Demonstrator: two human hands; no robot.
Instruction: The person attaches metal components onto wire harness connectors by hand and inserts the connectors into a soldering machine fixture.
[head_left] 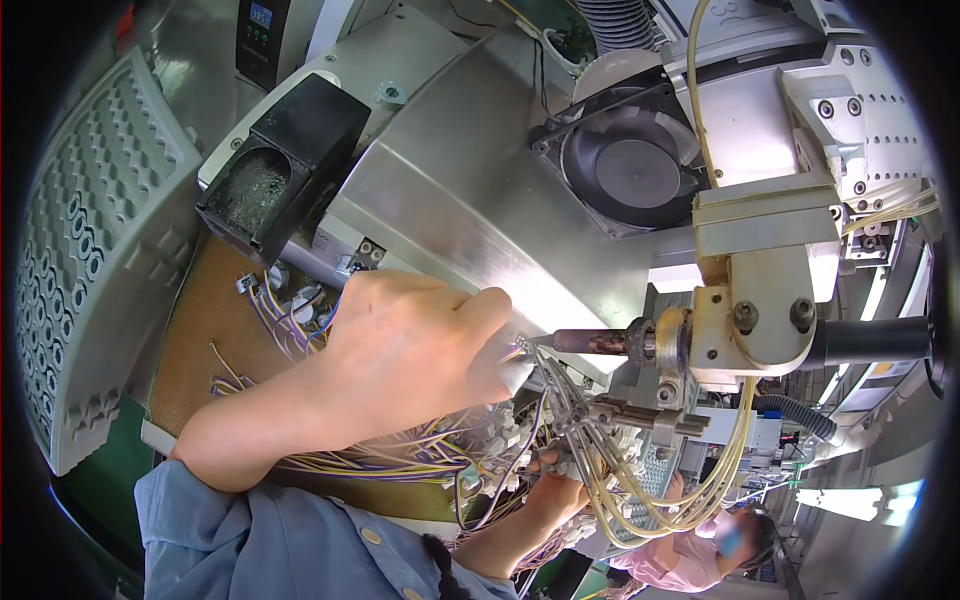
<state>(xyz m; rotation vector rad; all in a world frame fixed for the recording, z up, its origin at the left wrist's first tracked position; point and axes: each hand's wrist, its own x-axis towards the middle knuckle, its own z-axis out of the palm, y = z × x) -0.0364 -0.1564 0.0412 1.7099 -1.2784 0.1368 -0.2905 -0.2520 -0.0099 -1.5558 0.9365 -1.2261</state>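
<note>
My left hand reaches across from the left, its fingers closed in a pinch. Between the fingertips sits a small white connector, mostly hidden by the hand. Its end is right at the tip of a soldering iron on the machine head; I cannot tell whether they touch. Lower down, my right hand is closed among wires and white connectors, partly behind pale tubes. What its fingers hold is hidden. Below the left forearm runs a bundle of yellow, purple and white wires.
A black box with grey residue stands beyond the left hand. Behind are a metal housing and a black fan. A grey textured tray is at the left. More wires lie on the brown mat. Another person sits at lower right.
</note>
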